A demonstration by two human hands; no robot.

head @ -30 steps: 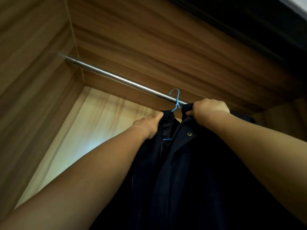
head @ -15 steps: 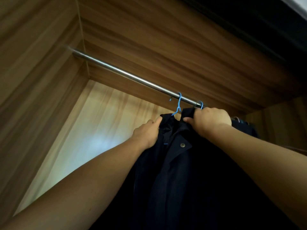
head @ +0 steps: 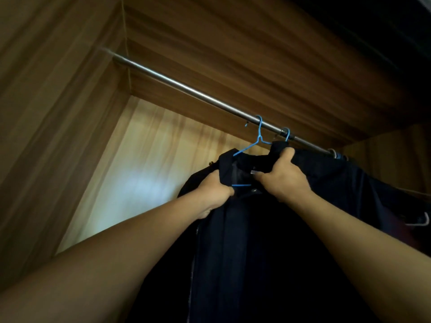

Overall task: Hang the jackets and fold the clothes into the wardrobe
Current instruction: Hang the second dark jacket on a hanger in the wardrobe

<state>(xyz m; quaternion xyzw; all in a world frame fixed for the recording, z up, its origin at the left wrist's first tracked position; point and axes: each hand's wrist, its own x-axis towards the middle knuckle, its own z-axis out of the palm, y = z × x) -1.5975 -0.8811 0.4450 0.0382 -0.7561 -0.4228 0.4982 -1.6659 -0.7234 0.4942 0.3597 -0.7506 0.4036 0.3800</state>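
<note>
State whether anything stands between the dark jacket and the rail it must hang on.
Nothing visible does: the blue hanger already hooks over the rail, carrying the dark jacket.

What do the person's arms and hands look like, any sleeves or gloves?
The left forearm and right forearm are bare as far as the frame shows, with no sleeves visible. The left hand and right hand are ungloved; no watch, bracelet or ring shows.

- The dark jacket (head: 268, 241) hangs on a blue hanger (head: 258, 134), whose hook sits over the metal rail (head: 186, 89) of the wooden wardrobe (head: 58, 113).
- The left hand (head: 215, 187) grips the left side of the collar.
- The right hand (head: 283, 178) grips the right side.
- A second blue hook (head: 286, 134) sits on the rail just beside.
</note>
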